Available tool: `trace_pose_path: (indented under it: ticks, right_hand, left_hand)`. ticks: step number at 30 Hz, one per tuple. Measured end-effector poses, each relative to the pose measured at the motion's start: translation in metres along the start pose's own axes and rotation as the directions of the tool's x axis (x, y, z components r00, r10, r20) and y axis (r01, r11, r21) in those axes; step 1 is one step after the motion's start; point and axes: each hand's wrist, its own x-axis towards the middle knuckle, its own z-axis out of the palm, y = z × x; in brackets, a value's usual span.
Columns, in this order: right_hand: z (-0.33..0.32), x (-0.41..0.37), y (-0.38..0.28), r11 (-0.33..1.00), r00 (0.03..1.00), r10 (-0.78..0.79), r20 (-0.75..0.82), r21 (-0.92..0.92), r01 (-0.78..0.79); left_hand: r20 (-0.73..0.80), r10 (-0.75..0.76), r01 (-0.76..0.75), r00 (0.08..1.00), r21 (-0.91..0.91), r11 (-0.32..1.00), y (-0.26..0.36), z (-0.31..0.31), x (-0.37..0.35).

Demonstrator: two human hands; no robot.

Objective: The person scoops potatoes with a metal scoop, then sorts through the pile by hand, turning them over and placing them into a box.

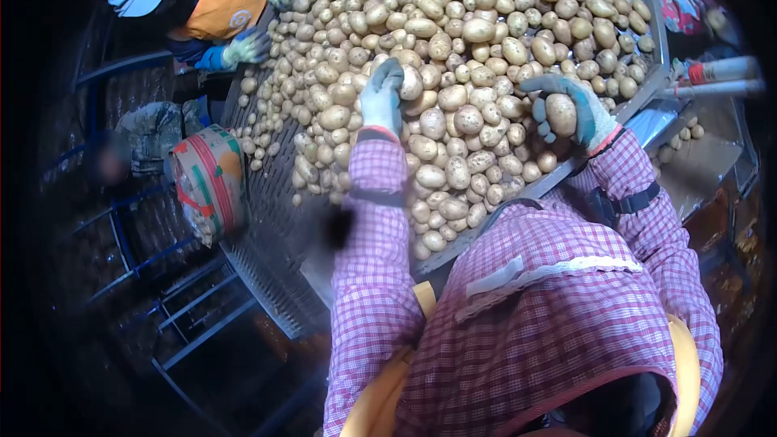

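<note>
A deep layer of loose potatoes (453,97) in many sizes lies in front of me. My left hand (381,101), in a white glove with grey-coated fingers, reaches into the middle of the pile. Its fingers are curled against a pale potato (411,82), partly covering it. To the right, my right hand (584,112) wears the same kind of glove. It grips a larger potato (560,115) between thumb and fingers, above the pile near the table's right edge. The index finger stretches out to the left over other potatoes.
The sorting table has a metal rim (660,24) and a slatted chute (263,275) at left. A printed sack (209,182) stands beside it. A co-worker's gloved hands (245,48) touch the pile at upper left. More potatoes lie in a bin (704,154) at right.
</note>
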Motion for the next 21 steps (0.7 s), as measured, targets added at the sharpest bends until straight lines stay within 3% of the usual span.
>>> trace_pose_path:
  ticks: [2, 3, 4, 5, 6, 7, 8, 9, 10, 11, 13, 15, 16, 17, 18, 19, 21]
  right_hand:
    - [0.012, -0.007, 0.0, 1.0, 0.999, 0.02, 0.038, -0.003, -0.02]
    - [0.015, -0.011, 0.0, 0.999, 0.998, 0.039, 0.048, -0.011, -0.039]
    - [0.009, -0.008, 0.018, 0.935, 0.955, -0.244, 0.171, -0.219, 0.278]
    - [0.006, -0.007, 0.023, 0.729, 0.868, -0.385, 0.313, -0.475, 0.494]
    - [0.018, -0.015, 0.021, 0.861, 0.925, -0.273, 0.264, -0.362, 0.358]
    - [0.033, -0.022, 0.019, 0.951, 0.961, -0.154, 0.23, -0.231, 0.207]
    - [0.04, -0.025, 0.022, 0.999, 0.972, -0.05, 0.231, 0.031, 0.044]
    - [0.047, -0.027, 0.028, 0.948, 0.965, 0.041, 0.26, 0.294, -0.119]
    - [0.06, -0.034, 0.045, 0.963, 0.96, -0.18, 0.213, 0.24, 0.127]
    - [0.073, -0.046, 0.035, 0.987, 0.988, 0.129, 0.089, 0.081, -0.137]
    - [0.078, -0.048, 0.048, 0.991, 0.999, 0.044, 0.032, 0.125, -0.047]
    - [0.075, -0.073, 0.053, 0.984, 0.995, 0.043, -0.09, 0.178, -0.026]
    - [0.065, -0.085, 0.06, 0.973, 0.989, 0.097, -0.108, 0.222, -0.071]
    - [0.055, -0.089, 0.076, 0.967, 0.963, -0.117, -0.242, 0.192, 0.166]
    - [0.047, -0.111, 0.071, 0.952, 0.947, -0.061, -0.315, 0.268, 0.151]
    - [0.034, -0.137, 0.066, 0.928, 0.929, -0.005, -0.37, 0.344, 0.142]
    - [-0.006, -0.183, 0.072, 0.86, 0.875, -0.058, -0.481, 0.421, 0.288]
  left_hand:
    - [0.092, -0.164, 0.188, 0.982, -0.418, 0.889, 0.019, 0.013, -0.024]
    - [0.212, 0.11, -0.059, 0.971, -0.231, 0.971, 0.005, 0.007, -0.02]
    - [0.242, 0.121, -0.045, 0.963, -0.298, 0.954, -0.012, 0.007, -0.019]
    - [0.274, 0.132, -0.024, 0.953, -0.365, 0.931, -0.006, 0.019, -0.034]
    - [0.263, 0.069, 0.035, 0.962, -0.369, 0.929, 0.002, 0.033, -0.049]
    - [0.272, 0.149, -0.019, 0.951, -0.426, 0.904, -0.006, 0.037, -0.052]
    - [0.3, 0.042, 0.103, 0.953, -0.451, 0.887, 0.004, 0.048, -0.067]
    - [0.333, -0.065, 0.224, 0.941, -0.466, 0.856, 0.027, 0.062, -0.092]
    - [0.323, -0.142, 0.243, 0.936, -0.299, 0.923, 0.049, 0.079, -0.125]
    - [0.443, 0.12, -0.081, 0.889, -0.107, 0.991, 0.018, 0.08, -0.126]
    - [0.498, 0.175, -0.212, 0.849, 0.019, 0.977, 0.016, 0.084, -0.143]
    - [0.545, 0.218, -0.26, 0.81, -0.001, 0.966, 0.018, 0.076, -0.145]
    - [0.582, 0.475, -0.691, 0.66, 0.222, 0.688, 0.013, 0.066, -0.142]
    - [0.661, 0.635, -0.909, 0.401, 0.371, 0.187, 0.005, 0.058, -0.138]
    - [0.55, 0.54, -0.727, 0.637, 0.195, 0.659, -0.014, 0.047, -0.129]
    - [0.501, 0.314, -0.342, 0.807, -0.038, 0.939, -0.028, 0.04, -0.123]
    - [0.52, 0.418, -0.573, 0.745, 0.177, 0.8, -0.015, 0.033, -0.135]
